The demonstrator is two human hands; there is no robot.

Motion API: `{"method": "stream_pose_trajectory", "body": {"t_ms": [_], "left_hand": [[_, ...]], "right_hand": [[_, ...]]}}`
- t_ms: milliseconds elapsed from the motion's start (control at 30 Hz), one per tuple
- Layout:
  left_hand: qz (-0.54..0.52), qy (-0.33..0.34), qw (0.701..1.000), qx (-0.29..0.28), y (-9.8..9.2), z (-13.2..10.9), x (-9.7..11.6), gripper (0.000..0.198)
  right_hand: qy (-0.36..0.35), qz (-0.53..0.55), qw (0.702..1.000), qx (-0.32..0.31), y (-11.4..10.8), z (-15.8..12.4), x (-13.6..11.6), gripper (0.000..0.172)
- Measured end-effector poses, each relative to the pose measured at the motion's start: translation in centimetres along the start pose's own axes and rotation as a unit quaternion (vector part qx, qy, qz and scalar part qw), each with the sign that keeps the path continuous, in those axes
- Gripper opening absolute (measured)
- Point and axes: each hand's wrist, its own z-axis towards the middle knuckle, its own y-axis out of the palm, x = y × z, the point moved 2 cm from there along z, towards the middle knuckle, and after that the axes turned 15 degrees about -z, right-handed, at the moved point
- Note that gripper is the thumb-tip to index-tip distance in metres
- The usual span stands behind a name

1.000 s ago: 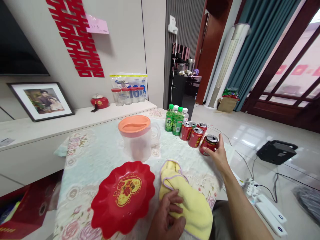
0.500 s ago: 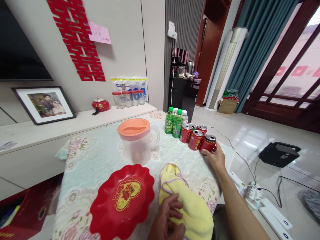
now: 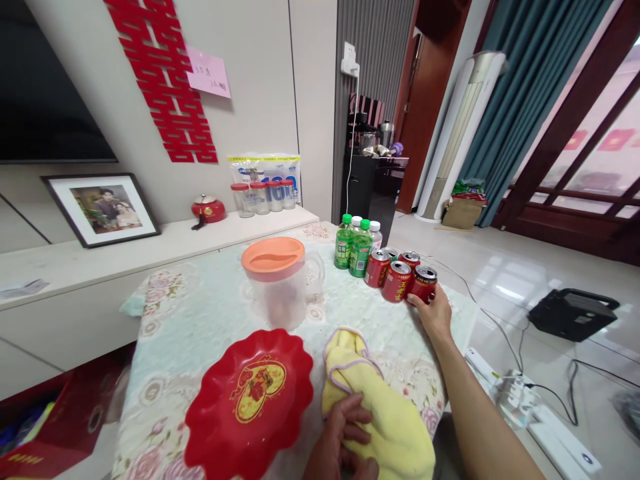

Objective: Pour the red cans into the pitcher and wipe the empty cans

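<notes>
My right hand (image 3: 434, 312) is wrapped round a red can (image 3: 424, 283) at the right end of a group of cans on the table. Other red cans, one of them here (image 3: 397, 283), stand close beside it. Near the bottom edge, my left hand (image 3: 343, 440) rests at the left side of a crumpled yellow cloth (image 3: 387, 417), its fingers loosely curled and apart. Left of the cloth lies a red scalloped plate (image 3: 250, 400) with a gold pattern. A clear pitcher (image 3: 280, 300) with an orange lid stands behind the plate.
Green-capped bottles (image 3: 360, 257) and white-capped ones stand behind the cans. The table has a floral cloth (image 3: 200, 307). A white ledge (image 3: 175, 243) along the wall holds a framed photo (image 3: 103, 210), a red pot (image 3: 209, 210) and red-lidded jars (image 3: 259, 200). Power strips (image 3: 520, 400) lie on the floor.
The view has shifted slightly, moving everything a little to the right. The can in my right hand now stands slightly closer to the other cans. My left hand stays by the cloth.
</notes>
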Motion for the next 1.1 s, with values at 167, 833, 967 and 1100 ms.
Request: {"method": "stream_pose_trajectory", "body": {"t_ms": [167, 833, 967, 1100], "left_hand": [[0.007, -0.007, 1.000, -0.002, -0.09, 0.16, -0.35, 0.074], [0.010, -0.006, 0.999, -0.034, -0.55, 0.37, -0.82, 0.079], [0.023, -0.014, 0.999, -0.038, -0.29, 0.36, -0.41, 0.082], [0.020, -0.045, 0.998, -0.039, 0.09, 0.66, -0.11, 0.089]], "right_hand": [[-0.020, 0.016, 1.000, 0.015, 0.28, -0.07, 0.26, 0.039], [-0.023, -0.029, 0.999, 0.012, 0.62, 0.06, 0.39, 0.037], [-0.020, -0.034, 0.999, 0.017, 0.38, 0.09, 0.21, 0.040], [-0.024, -0.025, 0.999, 0.022, 0.01, 0.11, -0.19, 0.052]]}}
